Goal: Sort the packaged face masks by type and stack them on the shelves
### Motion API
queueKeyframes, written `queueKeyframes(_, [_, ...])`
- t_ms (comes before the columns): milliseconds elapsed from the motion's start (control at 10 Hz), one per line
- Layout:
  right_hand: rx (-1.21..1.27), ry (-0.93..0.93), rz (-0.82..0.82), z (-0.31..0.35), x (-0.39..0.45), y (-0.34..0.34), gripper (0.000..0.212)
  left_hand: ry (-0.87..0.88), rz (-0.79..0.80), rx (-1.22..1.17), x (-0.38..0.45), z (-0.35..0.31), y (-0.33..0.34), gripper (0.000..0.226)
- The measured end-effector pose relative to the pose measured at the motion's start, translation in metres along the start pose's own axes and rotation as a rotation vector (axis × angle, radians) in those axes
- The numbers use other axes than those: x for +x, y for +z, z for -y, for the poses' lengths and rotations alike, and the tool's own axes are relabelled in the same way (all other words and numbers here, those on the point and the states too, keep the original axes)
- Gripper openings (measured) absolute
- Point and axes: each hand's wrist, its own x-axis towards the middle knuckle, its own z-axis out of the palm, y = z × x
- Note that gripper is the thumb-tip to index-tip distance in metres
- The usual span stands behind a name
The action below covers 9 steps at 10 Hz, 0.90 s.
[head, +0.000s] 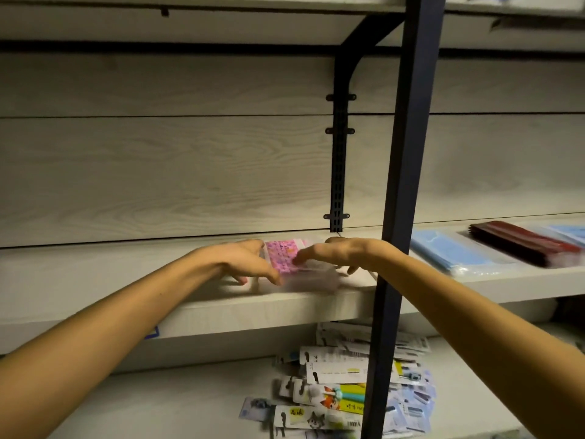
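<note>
Pink masks (286,256) on shelf (126,299); dark post (402,185) crosses right forearm (459,312).

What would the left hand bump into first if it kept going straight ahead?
Probably the pink mask pack: the left hand already sits at its left edge, fingers aimed right. Blur hides whether they touch.
</note>
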Motion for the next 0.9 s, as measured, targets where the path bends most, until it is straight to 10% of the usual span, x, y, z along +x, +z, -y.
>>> queueKeyframes(200, [0.019, -0.047, -0.223, -0.002, 0.028, 0.016, 0.038, -0.043, -0.168, -0.091, 0.038, 0.003, 0.015, 0.029])
queueKeyframes(900, [-0.442, -0.359, -0.510, -0.040, -0.075, 0.050, 0.054, 0.179, -0.462, 0.617, -0.035, -0.013, 0.065, 0.060])
